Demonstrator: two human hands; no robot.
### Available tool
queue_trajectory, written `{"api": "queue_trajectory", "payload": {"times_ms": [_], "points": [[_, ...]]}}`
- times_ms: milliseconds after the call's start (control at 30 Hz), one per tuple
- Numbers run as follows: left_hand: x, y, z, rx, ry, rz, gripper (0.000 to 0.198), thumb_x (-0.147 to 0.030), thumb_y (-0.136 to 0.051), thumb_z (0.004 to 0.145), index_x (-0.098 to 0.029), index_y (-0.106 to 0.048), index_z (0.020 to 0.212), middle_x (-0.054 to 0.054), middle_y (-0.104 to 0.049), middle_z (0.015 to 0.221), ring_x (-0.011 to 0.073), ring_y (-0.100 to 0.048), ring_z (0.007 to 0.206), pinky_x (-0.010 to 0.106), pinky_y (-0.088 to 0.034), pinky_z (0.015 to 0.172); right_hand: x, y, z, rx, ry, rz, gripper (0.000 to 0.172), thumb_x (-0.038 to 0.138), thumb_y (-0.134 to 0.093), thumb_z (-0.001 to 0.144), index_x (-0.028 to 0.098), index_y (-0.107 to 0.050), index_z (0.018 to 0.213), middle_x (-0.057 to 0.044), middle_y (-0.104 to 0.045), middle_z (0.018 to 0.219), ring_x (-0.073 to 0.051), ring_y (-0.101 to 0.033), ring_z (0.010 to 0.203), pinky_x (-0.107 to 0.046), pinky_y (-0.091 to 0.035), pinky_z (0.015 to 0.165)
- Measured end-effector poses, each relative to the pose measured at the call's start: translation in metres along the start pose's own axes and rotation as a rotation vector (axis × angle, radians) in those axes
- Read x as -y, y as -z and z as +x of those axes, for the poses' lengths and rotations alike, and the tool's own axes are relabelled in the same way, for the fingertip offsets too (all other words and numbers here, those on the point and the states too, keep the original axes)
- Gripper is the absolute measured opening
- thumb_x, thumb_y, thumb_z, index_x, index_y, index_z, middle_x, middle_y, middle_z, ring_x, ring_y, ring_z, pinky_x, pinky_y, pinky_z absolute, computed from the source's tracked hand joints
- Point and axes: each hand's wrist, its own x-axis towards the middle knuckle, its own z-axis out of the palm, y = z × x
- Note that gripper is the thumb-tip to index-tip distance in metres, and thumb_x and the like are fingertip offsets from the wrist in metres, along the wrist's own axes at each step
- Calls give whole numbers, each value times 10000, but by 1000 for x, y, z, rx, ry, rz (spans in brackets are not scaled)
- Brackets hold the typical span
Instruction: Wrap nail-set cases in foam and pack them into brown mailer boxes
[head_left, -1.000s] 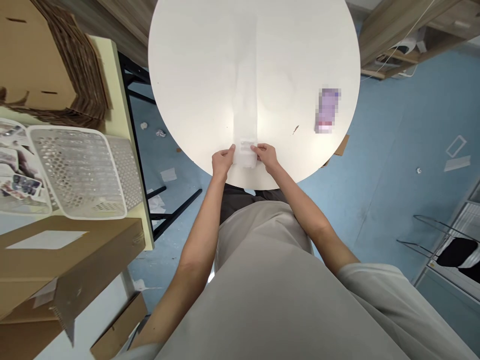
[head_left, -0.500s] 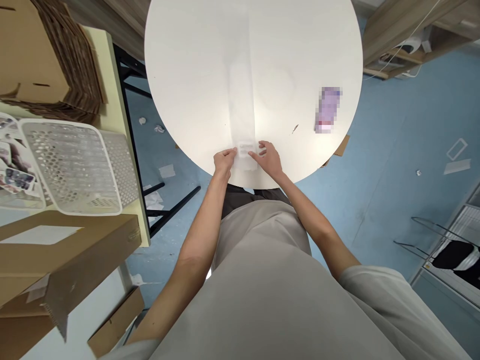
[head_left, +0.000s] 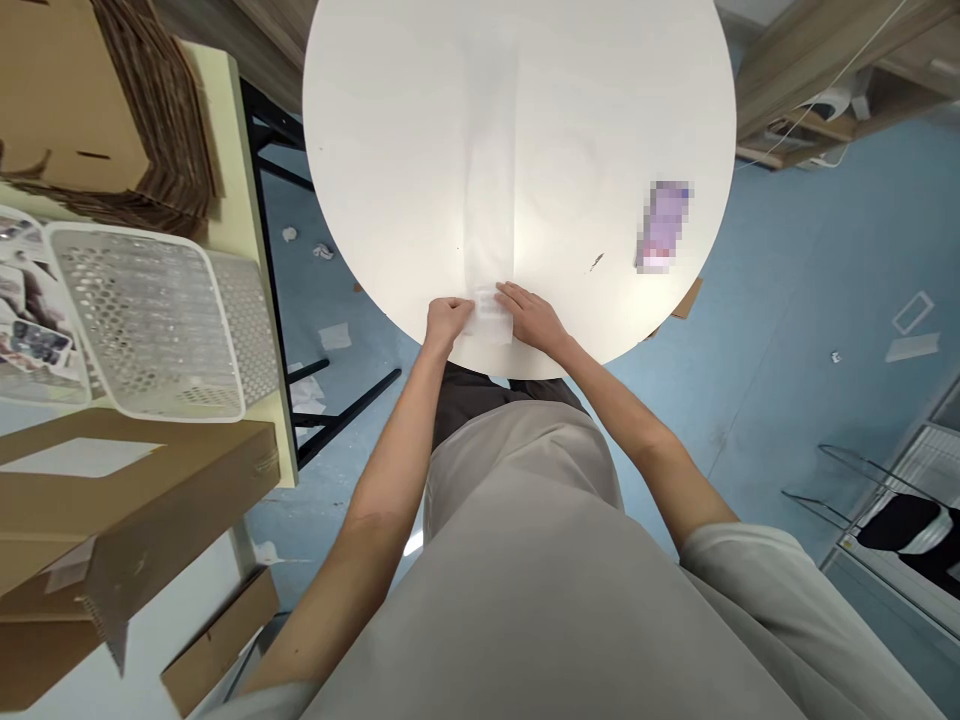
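Note:
A long, translucent white plastic strip (head_left: 491,190) lies lengthwise on the round white table (head_left: 390,150), its near end close to the edge by my body. On that near end is a small whitish, see-through item (head_left: 488,303); its kind is too faint to make out. My left hand (head_left: 448,322) pinches the strip's left edge, thumb and fingers together. From the other side, my right hand (head_left: 534,316) rests with its fingers stretched out over the strip's right edge, the tips touching beside the small item.
A pixelated purple object (head_left: 664,227) lies on the table's right side. To the left, a side table holds stacked cardboard (head_left: 172,120), a white perforated basket (head_left: 142,320) and a cardboard box (head_left: 187,480). Paper scraps (head_left: 334,336) litter the blue floor.
My right hand has moved slightly left, its raised, curled fingers now stretched and lowered onto the strip. My left hand keeps its pinch. The whole view has shifted slightly.

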Motion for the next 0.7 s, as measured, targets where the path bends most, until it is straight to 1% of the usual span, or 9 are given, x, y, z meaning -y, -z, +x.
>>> {"api": "queue_trajectory", "payload": {"times_ms": [100,167,233,267,333,400,467,567,700], "points": [[-5,6,3,4,-35,247,130,-285,-751,876,-192,-769,966,76,-779,948,299,-758,980,425,-611,928,-2,-3,-3,-4,3,-25,657,28,-507,992,171,-590,1627,-148,-493,1793,-315,-428,1707,-592,-498,1316],[-10,7,2,-62,-137,405,366,-254,-798,871,-203,-743,1228,140,-787,1204,372,-747,1190,523,-590,1085,-1,-3,-4,7,2,-39,673,2,-491,972,164,-600,1616,-150,-486,1797,-309,-420,1712,-584,-500,1311],[-18,6,0,-93,-343,509,535,-205,-770,904,-202,-665,1429,196,-709,1436,419,-661,1377,585,-537,1187,-1,-3,-4,10,1,-42,698,-11,-488,956,173,-598,1620,-147,-483,1800,-303,-419,1712,-583,-496,1310],[-21,4,-1,-70,-465,541,550,-174,-721,934,-197,-642,1477,207,-665,1511,421,-619,1435,592,-517,1219,-1,-3,-4,10,2,-40,709,-11,-490,950,179,-593,1626,-146,-483,1800,-304,-418,1712,-586,-495,1308],[-28,0,-1,50,-673,588,502,-117,-600,979,-187,-667,1471,197,-646,1541,391,-597,1458,575,-495,1255,-2,-2,-3,6,4,-34,719,-5,-497,944,180,-586,1633,-151,-489,1796,-311,-423,1707,-591,-495,1300],[-31,-1,3,180,-766,611,439,-107,-524,1003,-179,-731,1384,179,-704,1451,357,-639,1398,552,-502,1256,-4,-1,-3,12,17,-25,717,11,-521,936,169,-584,1633,-162,-495,1790,-325,-432,1698,-589,-491,1296],[-30,1,10,231,-748,590,374,-157,-518,1027,-177,-780,1293,163,-761,1357,340,-692,1321,532,-528,1231,-6,2,-3,19,35,-7,723,39,-564,925,166,-579,1636,-167,-500,1786,-341,-442,1686,-588,-486,1294],[-21,13,23,225,-644,475,363,-188,-518,1027,-196,-817,1232,123,-811,1328,313,-739,1281,494,-551,1213,-9,7,-4,12,36,32,704,99,-614,939,177,-578,1638,-179,-512,1768,-370,-519,1614,-582,-526,1241],[-8,29,32,310,-549,319,519,-86,-534,879,-200,-814,1301,95,-807,1409,296,-725,1366,465,-548,1232,-8,12,-1,-61,-6,91,550,241,-604,1050,202,-615,1598,-182,-594,1654,-354,-659,1404,-537,-590,1138]]}}
